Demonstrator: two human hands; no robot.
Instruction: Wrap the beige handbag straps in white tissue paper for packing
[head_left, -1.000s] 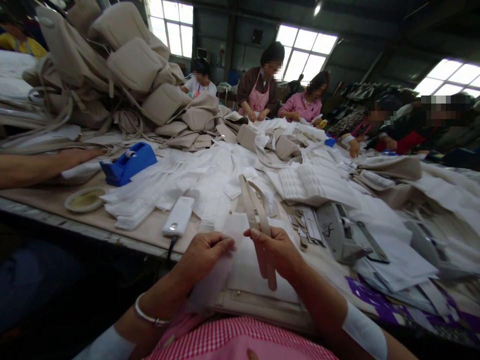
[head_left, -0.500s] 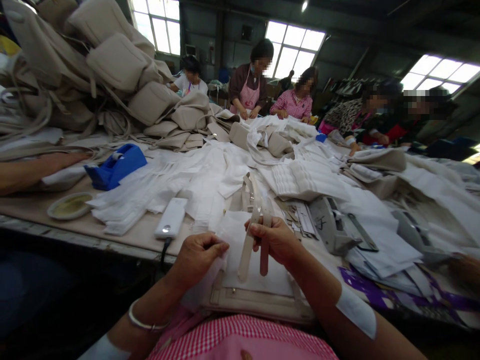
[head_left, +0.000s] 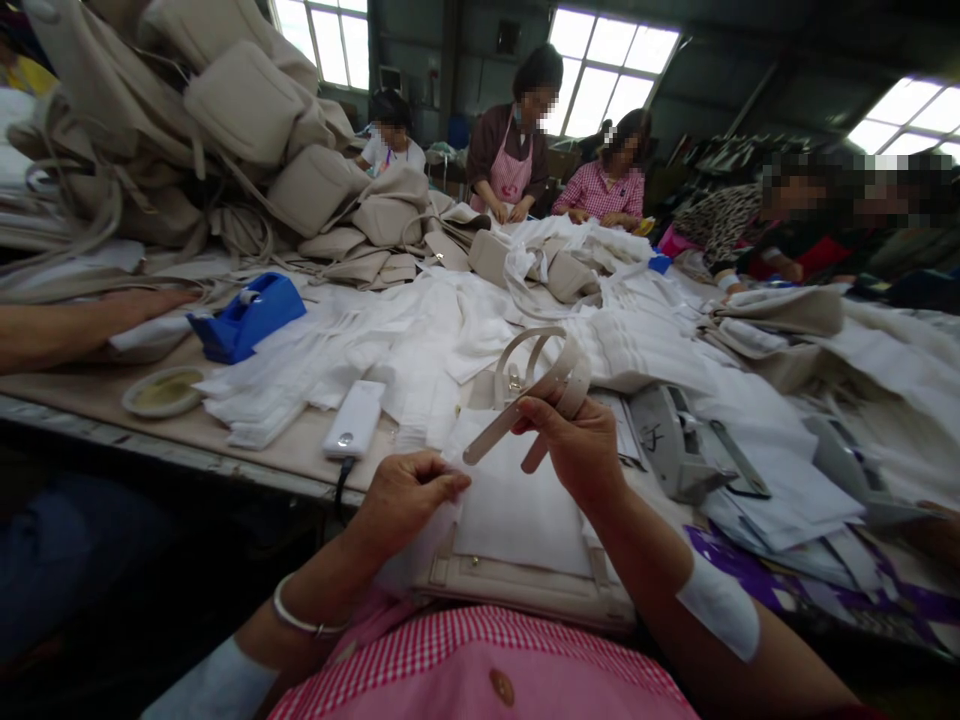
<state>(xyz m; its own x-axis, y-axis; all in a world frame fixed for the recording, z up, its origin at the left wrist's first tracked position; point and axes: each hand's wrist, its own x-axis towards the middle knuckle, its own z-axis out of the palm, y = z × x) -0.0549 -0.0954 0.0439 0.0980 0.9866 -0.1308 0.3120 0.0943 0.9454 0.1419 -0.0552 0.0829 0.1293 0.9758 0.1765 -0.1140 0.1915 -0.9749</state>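
Between thumb and fingers, my left hand [head_left: 409, 500] pinches the edge of a thin white translucent sheet [head_left: 416, 560]. My right hand [head_left: 581, 445] is closed around beige bag straps [head_left: 499, 432], which curl up in loops above the fist while their rounded ends point to the left. Beneath both hands lies a beige bag [head_left: 525, 592] at the table's front edge, with a small brass-coloured stud on it. A white sheet [head_left: 517, 520] covers most of the bag's upper face.
A blue tape dispenser [head_left: 251, 318], shallow dish [head_left: 161, 392] and white power bank [head_left: 355, 420] stand left. Grey tape dispensers [head_left: 667, 445] are right. Stacked white sheets [head_left: 420, 340] and piled beige bags [head_left: 247, 110] lie beyond. A co-worker's arm [head_left: 82, 325] reaches in; other people work behind.
My right hand has lifted and turned the straps, so their hanging ends now point left and the loops stand over the fist. My left hand keeps its pinch. The camera view has shifted slightly.
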